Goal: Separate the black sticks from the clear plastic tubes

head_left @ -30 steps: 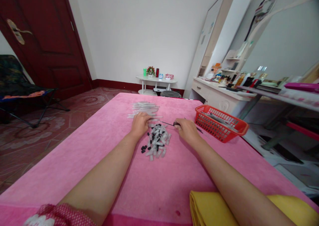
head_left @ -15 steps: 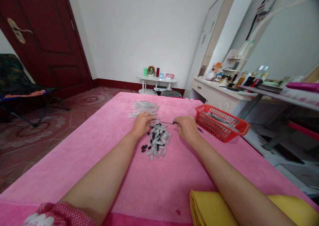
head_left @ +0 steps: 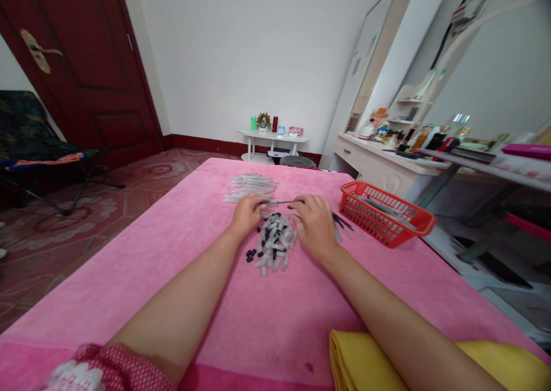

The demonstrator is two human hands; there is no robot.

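Over the pink cloth (head_left: pixel 172 270), my left hand (head_left: pixel 248 214) is closed, pinching what looks like a clear pen barrel, mostly hidden by the fingers. A thin dark pen refill (head_left: pixel 284 202) runs level from there to my right hand (head_left: pixel 316 224), whose fingertips are closed on its right end. Whether the refill's tip is inside the barrel, I cannot tell. Just below and between both hands lies a pile of clear pen caps (head_left: pixel 275 239) mixed with small black plugs (head_left: pixel 250 255). Behind my left hand, several clear pen barrels (head_left: pixel 249 185) lie side by side.
More dark refills (head_left: pixel 343 221) lie right of my right hand. Beside them, a red plastic basket (head_left: pixel 387 216) holds thin sticks. Folded yellow cloth (head_left: pixel 361 359) lies under my right forearm at the near edge. A cluttered dresser (head_left: pixel 370 158) stands at right, a folding chair (head_left: pixel 38 144) at left.
My right hand has moved left, closer to my left hand, and less of the refill shows between them. More dark refills on the cloth are uncovered. The view has shifted slightly.
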